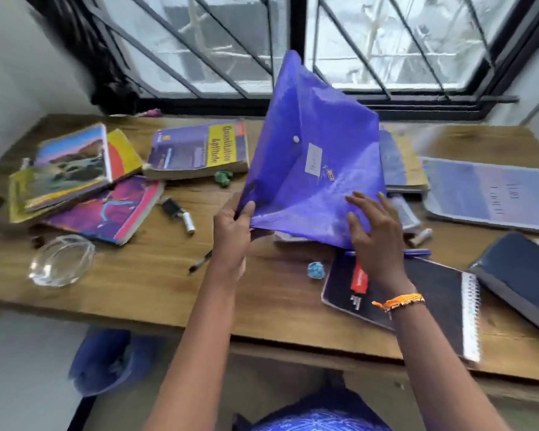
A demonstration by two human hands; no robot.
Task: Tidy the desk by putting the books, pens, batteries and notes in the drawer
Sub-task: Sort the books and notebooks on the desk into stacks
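A purple plastic snap folder point(311, 157) stands tilted up over the middle of the wooden desk point(156, 284). My left hand point(232, 234) grips its lower left corner. My right hand point(372, 231) lies with spread fingers against its lower right face. Books are piled at the left point(72, 169), and a thick yellow-and-purple book point(199, 149) lies behind them. A black spiral notebook point(427, 306) lies under my right wrist, with a blue pen point(417, 252) beside it. A battery point(188, 221) and a black pen point(199, 262) lie left of centre.
A glass ashtray point(61, 259) sits near the front left edge. Crumpled blue point(316, 270) and green point(224, 178) paper balls lie on the desk. A dark book point(523, 275) and a pale folder point(492, 194) lie at the right. A barred window point(293, 42) runs behind.
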